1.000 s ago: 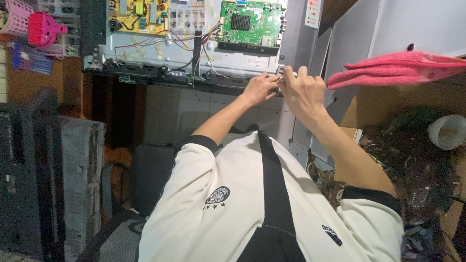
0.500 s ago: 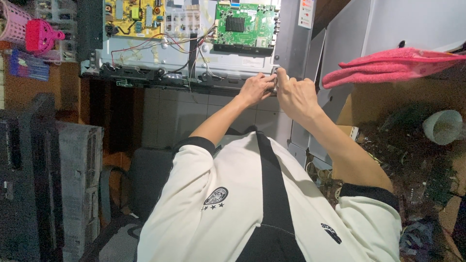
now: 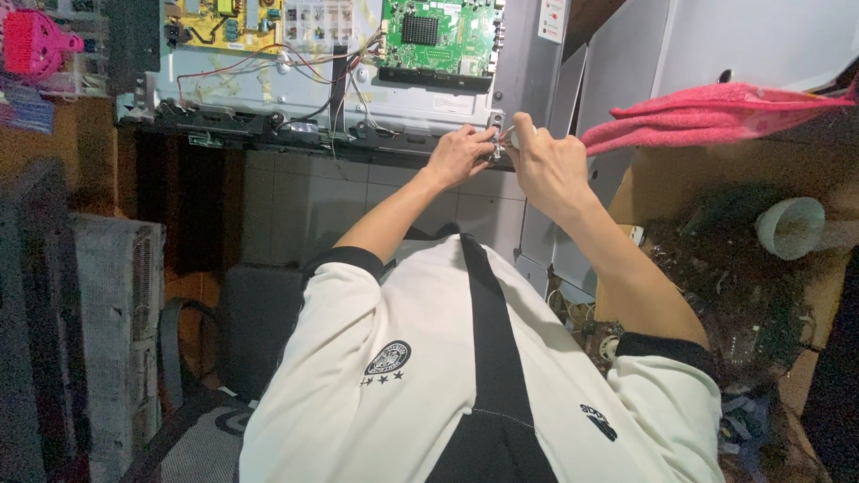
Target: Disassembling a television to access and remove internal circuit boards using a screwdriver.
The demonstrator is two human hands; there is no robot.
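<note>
Both hands, left hand (image 3: 458, 154) and right hand (image 3: 548, 165), grip closed on a small tool (image 3: 506, 136) at the panel's corner (image 3: 497, 121).

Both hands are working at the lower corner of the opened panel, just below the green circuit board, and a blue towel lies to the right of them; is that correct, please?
Not quite: in the head view the towel is pink, not blue. The rest holds: the left hand and right hand meet at the panel corner below the green circuit board.

Label: small white rectangular sticker with red marking (image 3: 553, 18), top of the grey metal panel (image 3: 528, 72), beside the green circuit board (image 3: 440, 34).
</note>
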